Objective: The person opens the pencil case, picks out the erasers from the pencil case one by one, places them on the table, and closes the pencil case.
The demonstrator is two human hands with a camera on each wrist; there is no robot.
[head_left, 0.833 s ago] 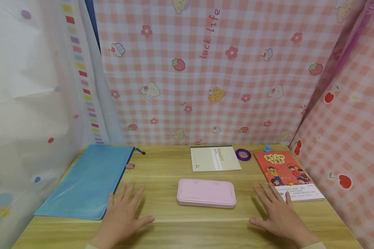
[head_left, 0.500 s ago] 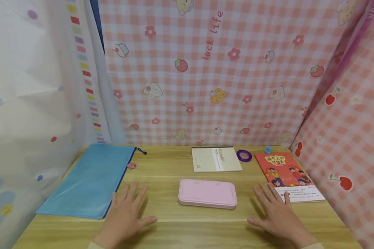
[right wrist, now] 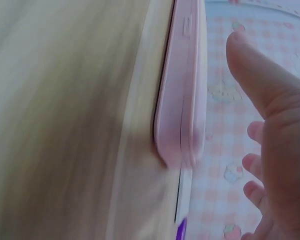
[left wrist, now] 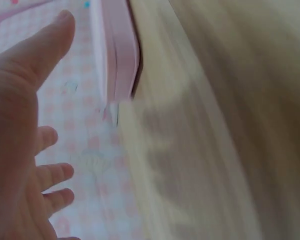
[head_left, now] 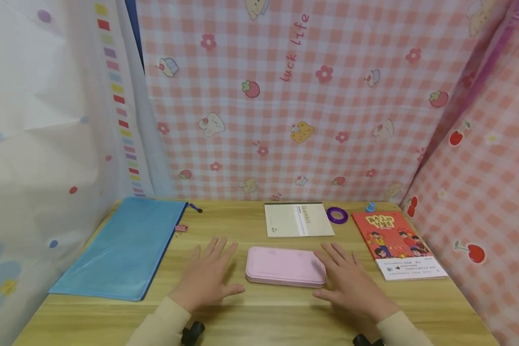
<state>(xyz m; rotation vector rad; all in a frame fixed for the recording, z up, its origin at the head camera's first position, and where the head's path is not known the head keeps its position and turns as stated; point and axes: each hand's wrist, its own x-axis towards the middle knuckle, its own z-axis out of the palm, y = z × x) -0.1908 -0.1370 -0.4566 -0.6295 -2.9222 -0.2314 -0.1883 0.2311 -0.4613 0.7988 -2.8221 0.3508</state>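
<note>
A pink pencil case [head_left: 283, 266] lies closed on the wooden table between my two hands. To its left is my left hand [head_left: 209, 274], fingers spread, thumb pointing toward the case with a gap between. My right hand [head_left: 350, 278] is at the case's right end, its fingertips overlapping that corner in the head view. Neither hand holds anything. In the left wrist view, the thumb [left wrist: 52, 42] stands apart from the case's edge [left wrist: 121, 55]. The right wrist view shows the case's side [right wrist: 180, 100] with the right thumb [right wrist: 250, 65] beside it.
A blue zip folder [head_left: 121, 250] lies at the left, with a pink binder clip [head_left: 181, 228] beside it. Behind the case are a notepad [head_left: 300, 220] and a purple tape roll [head_left: 337, 215]. A red book [head_left: 395, 242] and a small blue object [head_left: 370, 207] are at the right.
Both hands have moved inward over the table toward the pencil case, the left going right and the right going left. The case has stayed in place.
</note>
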